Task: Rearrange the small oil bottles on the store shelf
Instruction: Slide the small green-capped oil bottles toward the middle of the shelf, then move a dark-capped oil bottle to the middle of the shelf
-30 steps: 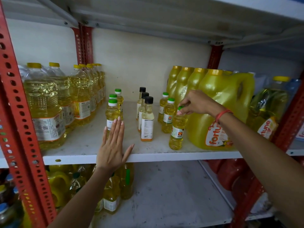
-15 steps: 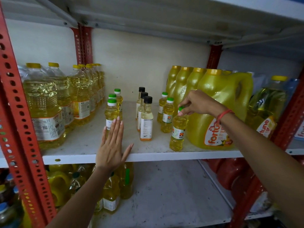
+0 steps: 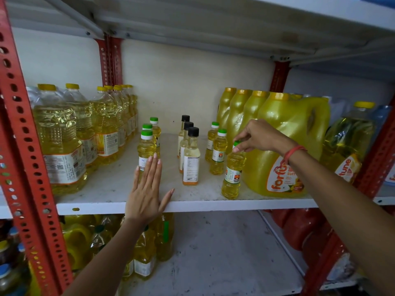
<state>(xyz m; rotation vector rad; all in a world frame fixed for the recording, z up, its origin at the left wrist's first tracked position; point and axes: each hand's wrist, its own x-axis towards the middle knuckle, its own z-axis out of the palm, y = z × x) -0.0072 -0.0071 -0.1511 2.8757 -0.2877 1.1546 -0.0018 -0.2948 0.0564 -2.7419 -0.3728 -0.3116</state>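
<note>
Small oil bottles stand in three short rows on the white shelf (image 3: 111, 184). My right hand (image 3: 258, 137) pinches the green cap of the front small oil bottle (image 3: 233, 176) in the right row, which stands on the shelf near the front edge. Behind it stand two more green-capped bottles (image 3: 219, 154). The middle row has three black-capped bottles (image 3: 191, 163). The left row has three green-capped bottles (image 3: 146, 146). My left hand (image 3: 146, 193) is flat and open in front of the left row, fingertips over the front bottle's label.
Large clear oil bottles (image 3: 57, 137) fill the shelf's left side. Big yellow jugs (image 3: 284, 142) stand at the right, close beside the held bottle. Red perforated uprights (image 3: 23, 159) frame the shelf. More bottles sit on the lower shelf (image 3: 213, 253).
The right hand and the bottle it holds have barely shifted. The left hand stays in place before the left row.
</note>
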